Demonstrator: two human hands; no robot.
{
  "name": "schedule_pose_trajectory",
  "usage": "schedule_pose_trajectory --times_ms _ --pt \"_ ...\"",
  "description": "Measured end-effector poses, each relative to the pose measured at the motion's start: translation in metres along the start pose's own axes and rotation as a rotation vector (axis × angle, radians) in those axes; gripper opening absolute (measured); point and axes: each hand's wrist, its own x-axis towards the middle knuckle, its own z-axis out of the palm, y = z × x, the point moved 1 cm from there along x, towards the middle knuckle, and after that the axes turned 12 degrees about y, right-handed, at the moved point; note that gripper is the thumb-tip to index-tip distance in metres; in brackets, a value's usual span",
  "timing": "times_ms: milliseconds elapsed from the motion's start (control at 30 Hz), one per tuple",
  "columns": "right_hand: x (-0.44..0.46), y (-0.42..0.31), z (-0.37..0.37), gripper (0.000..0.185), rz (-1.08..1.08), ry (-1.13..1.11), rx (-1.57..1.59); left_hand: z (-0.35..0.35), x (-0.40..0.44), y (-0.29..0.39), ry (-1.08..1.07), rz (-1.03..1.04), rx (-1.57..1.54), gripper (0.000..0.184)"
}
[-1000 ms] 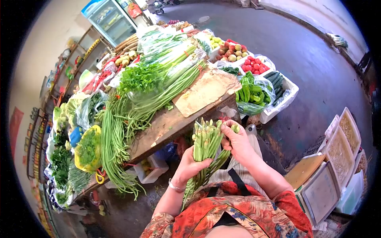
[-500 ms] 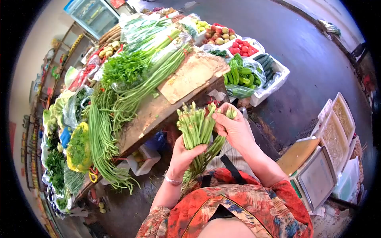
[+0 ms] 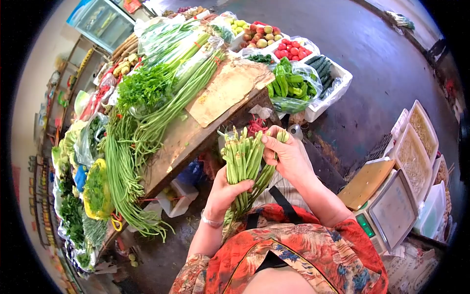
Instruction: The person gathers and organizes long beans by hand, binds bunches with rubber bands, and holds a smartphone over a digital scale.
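Observation:
A bundle of green long beans (image 3: 242, 159) stands upright in front of my body, its cut ends up and the rest trailing down towards my lap. My left hand (image 3: 226, 193) is wrapped round the bundle at its middle, thumb across the front. At the upper right of the bundle, my right hand (image 3: 293, 159) has thumb and fingers pinched on a few bean ends, partly hidden by the fingers. More long beans (image 3: 125, 171) hang over the near edge of the wooden table (image 3: 169, 152) to the left.
Leafy celery (image 3: 147, 88) and a cardboard sheet (image 3: 225, 88) lie on the table. Behind it are boxes of green peppers (image 3: 291, 83), tomatoes (image 3: 292, 50) and cucumbers (image 3: 320, 68). A weighing scale (image 3: 391, 210) and shallow trays (image 3: 416, 152) stand to my right.
My right hand has turned slightly inward, and the bean end that showed between its fingers is now mostly covered. The view has shifted a little; my left hand keeps its grip.

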Motion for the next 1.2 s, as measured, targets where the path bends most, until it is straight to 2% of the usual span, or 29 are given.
schedule_pose_trajectory --times_ms 167,267,467,567,800,867,900,967,1067,1100,1200 --pt "-0.001 -0.008 -0.003 0.01 0.085 0.059 -0.001 0.004 0.005 -0.004 0.053 0.005 -0.041 0.036" --pt "0.005 -0.003 -0.016 0.017 0.117 -0.004 -0.064 0.005 0.008 -0.006 0.068 0.015 -0.041 0.035" --pt "0.01 -0.001 -0.028 0.016 0.133 0.014 0.055 0.002 0.01 -0.011 0.065 0.003 -0.076 0.037" --pt "0.008 0.001 -0.024 0.018 0.07 0.137 0.045 0.001 0.012 -0.016 0.089 0.013 -0.046 0.036" --pt "0.015 0.011 -0.042 0.02 0.125 0.134 0.241 0.003 0.013 -0.018 0.147 0.047 -0.033 0.033" --pt "0.015 0.012 -0.043 0.022 0.114 -0.114 0.297 0.003 0.013 -0.018 0.15 0.042 -0.031 0.032" --pt "0.012 0.008 -0.037 0.022 0.113 -0.115 0.298 0.004 0.013 -0.018 0.151 0.041 -0.012 0.031" --pt "0.003 -0.001 -0.02 0.022 0.02 0.002 -0.034 0.004 0.014 -0.019 0.15 0.04 0.008 0.031" --pt "0.008 0.005 -0.028 0.022 0.062 -0.016 -0.013 0.002 0.018 -0.025 0.117 0.026 0.03 0.03" --pt "0.004 0.002 -0.019 0.019 0.033 0.082 -0.01 0.002 0.018 -0.026 0.111 0.023 0.024 0.03" --pt "0.009 0.007 -0.027 0.017 0.022 0.125 0.031 0.003 0.019 -0.025 0.127 0.032 -0.03 0.029"
